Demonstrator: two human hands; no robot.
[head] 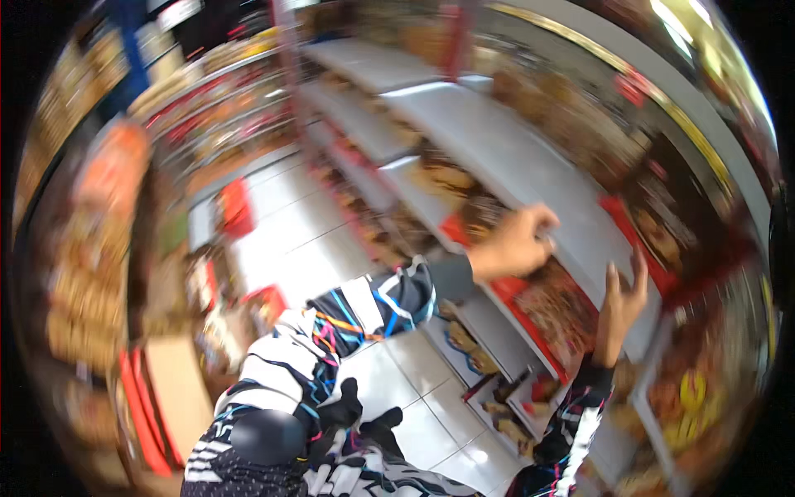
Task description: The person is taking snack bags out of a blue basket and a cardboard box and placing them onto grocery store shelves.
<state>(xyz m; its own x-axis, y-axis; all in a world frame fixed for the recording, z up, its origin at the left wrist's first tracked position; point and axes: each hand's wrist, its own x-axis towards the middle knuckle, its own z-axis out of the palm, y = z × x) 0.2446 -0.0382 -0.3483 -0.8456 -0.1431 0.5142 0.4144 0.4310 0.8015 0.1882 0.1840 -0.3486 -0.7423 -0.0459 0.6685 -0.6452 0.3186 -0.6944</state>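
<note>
Over a grey metal shelf [497,143] reaches my left hand [515,242], its fingers curled loosely with a gap to the thumb and no item seen in them. Farther right, my right hand [624,304] is raised near the shelf's end, fingers apart and holding nothing. Just beyond it, a dark brown box with a red edge [671,211] stands on the shelf. Below the hands, packets in a red-edged display box [553,304] fill part of a lower shelf. The picture is blurred by motion.
Packed goods [87,279] line the left side. Flat cardboard [177,391] and red items [236,208] stand by the white tiled floor [310,217]. More stocked shelves [230,112] are at the back. A dark round object [268,437] is low in front of my body.
</note>
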